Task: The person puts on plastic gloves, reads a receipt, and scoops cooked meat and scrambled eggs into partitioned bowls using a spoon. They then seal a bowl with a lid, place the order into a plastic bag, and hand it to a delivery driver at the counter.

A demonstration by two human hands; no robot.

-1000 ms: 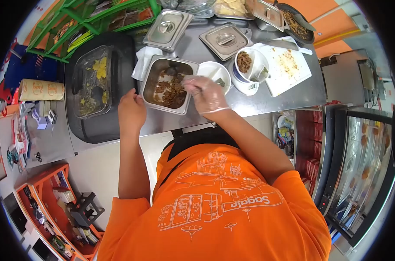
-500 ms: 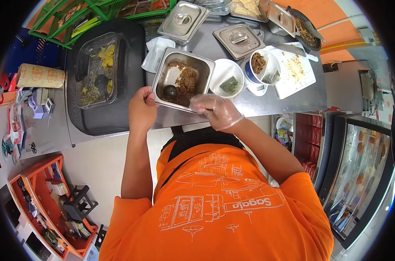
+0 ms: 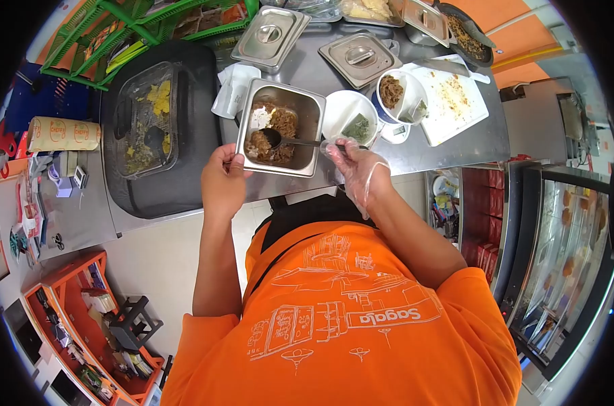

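A deep steel food pan (image 3: 318,111) with brown shredded filling (image 3: 284,122) stands near the counter's front edge. My left hand (image 3: 224,177), bare, grips its left front corner with the thumb over the rim. My right hand (image 3: 361,169), in a clear plastic glove, is closed around the handle of a dark spoon (image 3: 272,137); the spoon's bowl rests in the filling. To the right of the pan sits a white bowl (image 3: 334,108) with a green leafy packet (image 3: 356,128). Beyond it, another tub (image 3: 415,84) holds brown filling and a similar packet.
A white cutting board (image 3: 466,108) bears crumbs and a knife (image 3: 449,66). Steel lids (image 3: 358,55) lie at the back. On the left, a clear tray (image 3: 148,159) with yellow bits rests on a black surface. A digital scale (image 3: 395,133) sits under the tub.
My right hand has shifted right from the pan's front rim, and the spoon handle now shows in it. The spoon's bowl has turned within the filling, and the view has moved slightly.
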